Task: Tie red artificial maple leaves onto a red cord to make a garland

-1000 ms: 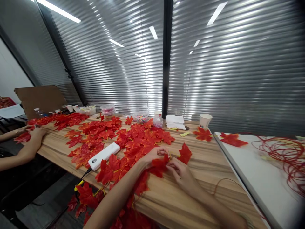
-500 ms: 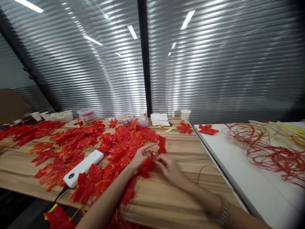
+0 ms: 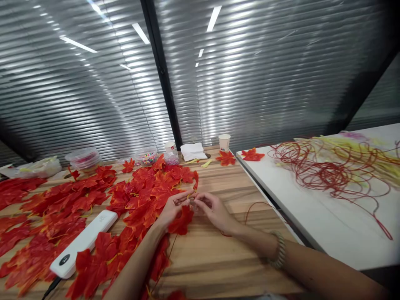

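Observation:
My left hand [image 3: 172, 209] is closed in a pinch on a red artificial maple leaf [image 3: 182, 221], which hangs below its fingers. Fingertip to fingertip with it, my right hand [image 3: 214, 211] is also pinched closed. Whatever lies between the right fingertips is too small to make out. A bit of yellow stem shows by the meeting fingers. Just left of my hands spreads a heap of red maple leaves [image 3: 146, 187] with yellow stems. Thin red cord [image 3: 259, 203] curves over the wooden table [image 3: 237, 262] near my right forearm.
A white power bank [image 3: 84, 243] with a black cable lies among leaves. Along the back stand plastic tubs [image 3: 83, 159], a bead container [image 3: 146, 157], paper cups [image 3: 224, 142] and tissue [image 3: 192, 151]. Tangled red cord [image 3: 325, 171] covers part of a white table [image 3: 315, 225] at right.
My view has swung to the right, so the table's things sit further left. My hands have drawn together, the right fingertips now meeting the left ones; the leaf stays at the left hand.

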Demonstrator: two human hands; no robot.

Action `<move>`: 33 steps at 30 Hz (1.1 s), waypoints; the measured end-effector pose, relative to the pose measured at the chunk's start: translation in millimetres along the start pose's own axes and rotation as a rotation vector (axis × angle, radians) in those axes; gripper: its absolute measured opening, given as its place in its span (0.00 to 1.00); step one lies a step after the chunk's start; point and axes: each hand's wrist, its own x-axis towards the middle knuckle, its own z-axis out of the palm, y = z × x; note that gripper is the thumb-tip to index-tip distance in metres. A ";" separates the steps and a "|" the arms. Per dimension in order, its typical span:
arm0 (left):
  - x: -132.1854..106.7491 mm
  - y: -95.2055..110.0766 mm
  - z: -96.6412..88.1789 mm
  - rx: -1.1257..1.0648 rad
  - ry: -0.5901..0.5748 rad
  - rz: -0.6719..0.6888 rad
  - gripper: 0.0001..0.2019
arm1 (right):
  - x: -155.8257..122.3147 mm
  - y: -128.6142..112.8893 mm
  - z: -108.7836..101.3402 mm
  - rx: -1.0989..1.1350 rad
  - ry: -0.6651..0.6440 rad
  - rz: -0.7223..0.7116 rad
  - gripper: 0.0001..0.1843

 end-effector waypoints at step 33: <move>-3.2 1.1 11.3 -0.059 -0.024 -0.013 0.19 | 2.7 -2.7 0.2 0.288 -0.049 0.246 0.16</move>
